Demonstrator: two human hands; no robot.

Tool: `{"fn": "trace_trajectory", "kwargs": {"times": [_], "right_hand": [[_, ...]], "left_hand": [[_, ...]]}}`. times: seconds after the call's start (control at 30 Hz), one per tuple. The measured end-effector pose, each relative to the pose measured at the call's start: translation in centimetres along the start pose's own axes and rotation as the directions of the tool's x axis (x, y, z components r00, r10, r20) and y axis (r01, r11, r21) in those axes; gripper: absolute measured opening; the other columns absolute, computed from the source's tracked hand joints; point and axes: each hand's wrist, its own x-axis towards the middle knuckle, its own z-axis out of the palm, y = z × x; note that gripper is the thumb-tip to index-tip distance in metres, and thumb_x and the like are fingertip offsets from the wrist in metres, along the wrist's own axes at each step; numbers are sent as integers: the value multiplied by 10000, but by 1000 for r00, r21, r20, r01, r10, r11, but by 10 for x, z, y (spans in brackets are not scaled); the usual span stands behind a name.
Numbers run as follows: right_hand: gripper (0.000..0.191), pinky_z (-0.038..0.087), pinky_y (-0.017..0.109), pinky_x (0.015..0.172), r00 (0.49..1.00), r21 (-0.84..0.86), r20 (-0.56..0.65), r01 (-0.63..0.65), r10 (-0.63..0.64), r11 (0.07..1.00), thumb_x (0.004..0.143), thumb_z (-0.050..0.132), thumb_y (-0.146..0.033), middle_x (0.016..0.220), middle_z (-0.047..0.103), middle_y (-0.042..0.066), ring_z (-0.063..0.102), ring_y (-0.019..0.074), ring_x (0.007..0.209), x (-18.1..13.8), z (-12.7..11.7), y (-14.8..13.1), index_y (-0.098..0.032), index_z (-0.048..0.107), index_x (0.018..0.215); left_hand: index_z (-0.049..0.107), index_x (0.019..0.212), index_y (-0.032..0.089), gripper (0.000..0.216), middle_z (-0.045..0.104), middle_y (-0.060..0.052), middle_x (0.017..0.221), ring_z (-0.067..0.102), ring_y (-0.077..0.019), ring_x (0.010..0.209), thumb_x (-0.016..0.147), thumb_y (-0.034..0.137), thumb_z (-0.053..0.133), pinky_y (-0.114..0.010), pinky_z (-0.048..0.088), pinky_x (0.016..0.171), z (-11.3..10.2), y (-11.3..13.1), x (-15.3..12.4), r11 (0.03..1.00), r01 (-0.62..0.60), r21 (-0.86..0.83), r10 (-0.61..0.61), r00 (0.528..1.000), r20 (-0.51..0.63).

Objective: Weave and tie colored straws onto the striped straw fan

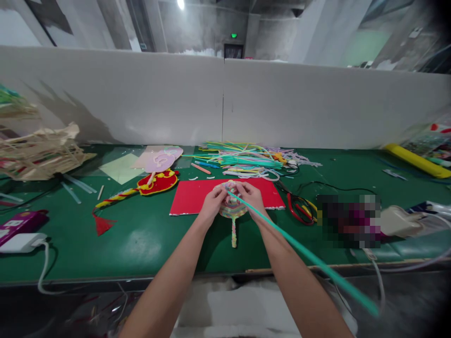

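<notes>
A small round fan (234, 232) of pastel fuzzy pipe cleaners lies in front of me, its short twisted handle pointing toward me. Over its round part, my left hand (212, 203) is closed, fingertips pinched at the end of a long green pipe cleaner (303, 249). That stem slants down past my right forearm to the lower right. My right hand (252, 196) is closed too, its fingertips at the other side of the fan; what they pinch is too small to make out. Beneath the fan is a red board (186, 198).
Loose pipe cleaners (246, 159) are heaped behind the board. A red and yellow fan (158, 183) with a tassel lies left, near a pale green paper (121, 169). Red-handled pliers (299, 209) rest right of the board. A wooden stick model (38, 152) stands far left.
</notes>
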Motion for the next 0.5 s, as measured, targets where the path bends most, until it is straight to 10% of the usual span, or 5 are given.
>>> {"fn": "trace_trajectory", "kwargs": {"times": [0.5], "right_hand": [[325, 435, 238, 434, 984, -5, 171, -44, 44, 999, 668, 575, -520, 509, 537, -40, 508, 111, 425, -3, 1, -2, -202, 508, 672]], "left_hand": [[486, 565, 143, 365, 515, 26, 527, 459, -80, 502, 677, 478, 577, -205, 366, 515, 8, 9, -6, 996, 33, 84, -47, 986, 162]]}}
